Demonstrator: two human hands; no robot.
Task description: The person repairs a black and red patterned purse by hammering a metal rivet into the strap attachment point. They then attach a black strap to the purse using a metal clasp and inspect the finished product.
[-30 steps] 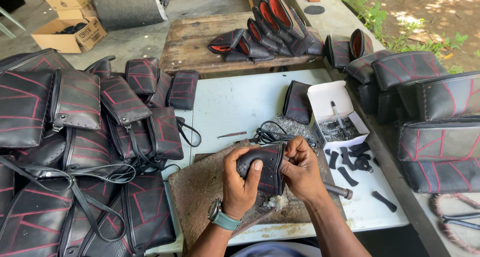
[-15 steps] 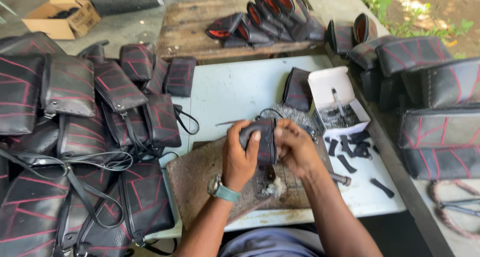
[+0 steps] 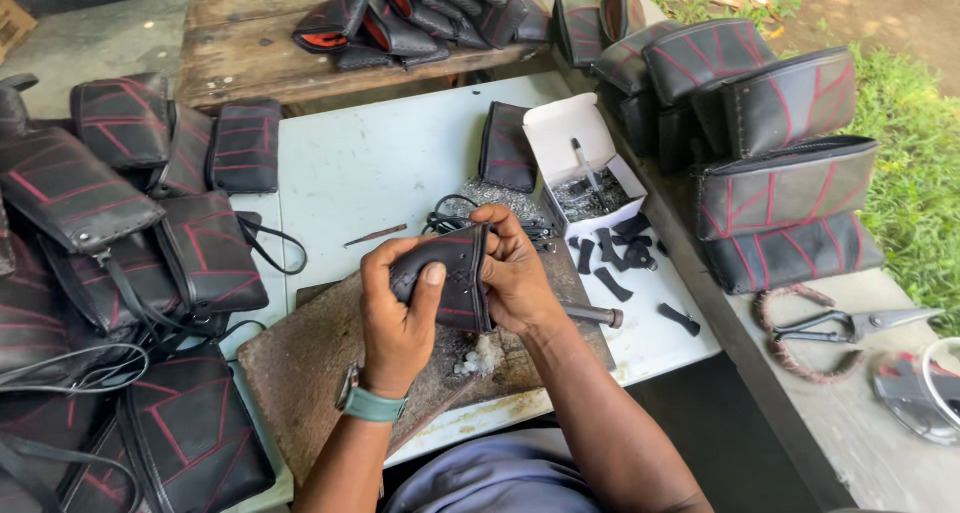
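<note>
While we look down from a head-worn camera, both of our hands grip a small black pouch (image 3: 455, 283) with red stitched lines, raised just above a worn brown work board (image 3: 320, 373) on the pale table (image 3: 370, 163). Our left hand (image 3: 395, 318) is curled closed around the pouch's left end, thumb pressed flat on its face. Our right hand (image 3: 515, 273) is closed over its top and right edge, fingers folded across the rim.

We judge the step in hand to be working that right edge, perhaps fitting or fastening something there; what exactly is hidden under the fingers. The next move seems to call for a firm left-hand hold while the right fingers work with care.

The pouch's long axis runs roughly left to right and tilts a little, its face turned toward us.

A metal punch (image 3: 590, 316) lies just beside the right wrist. An open white box (image 3: 580, 163) of small parts stands beyond.
</note>
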